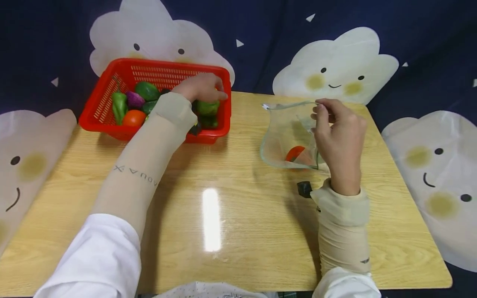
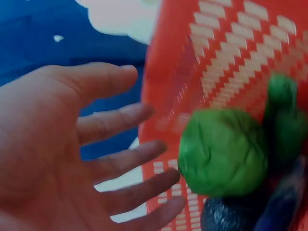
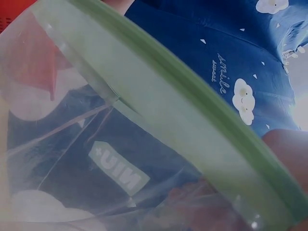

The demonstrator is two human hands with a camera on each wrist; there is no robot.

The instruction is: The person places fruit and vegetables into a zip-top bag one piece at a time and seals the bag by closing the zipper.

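My left hand [image 1: 203, 87] is over the right end of a red plastic basket [image 1: 225, 76]. In the left wrist view its fingers are spread, with the fingertips close beside a round green cabbage [image 2: 224, 151] and nothing in the palm. My right hand [image 1: 343, 136] pinches the top edge of a clear zip bag [image 1: 277, 128] between thumb and fingers, holding it upright over the table. The bag's green zip strip [image 3: 168, 72] crosses the right wrist view. Low in the bag sits an orange-red round item [image 1: 295, 153], partly veiled by the plastic.
More produce lies in the basket: a green pepper [image 1: 119, 106], a tomato [image 1: 134, 118], a purple vegetable [image 1: 135, 99] and a dark green avocado-like piece [image 1: 147, 91]. A small black object [image 1: 304, 189] is by my right wrist. Behind the wooden table [image 1: 238, 231] hangs a dark cloud-print cloth [image 1: 257, 49].
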